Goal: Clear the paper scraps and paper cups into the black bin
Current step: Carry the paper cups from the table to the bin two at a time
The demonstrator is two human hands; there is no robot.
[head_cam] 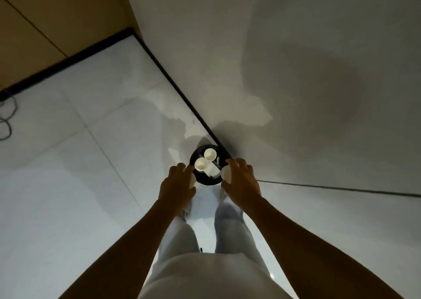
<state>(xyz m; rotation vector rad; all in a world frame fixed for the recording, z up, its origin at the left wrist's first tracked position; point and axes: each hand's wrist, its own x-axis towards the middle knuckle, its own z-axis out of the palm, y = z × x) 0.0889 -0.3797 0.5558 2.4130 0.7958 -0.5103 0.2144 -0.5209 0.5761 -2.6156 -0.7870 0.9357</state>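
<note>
The round black bin (197,154) stands on the tiled floor against the wall, straight below me. Inside it lie two white paper cups (210,154) (201,164), mouths up, and a white paper scrap (213,169). My left hand (180,182) hovers over the bin's left rim, fingers curled over a white paper cup (193,180) that shows only as a sliver. Over the right rim, my right hand (242,180) grips another paper cup (227,175), its mouth facing the bin.
A grey wall (296,71) rises right behind the bin, with black skirting (173,80) along its foot. A thin dark cable (341,188) runs rightwards. Loose cables (6,116) lie at the far left. My legs (205,230) stand just before the bin.
</note>
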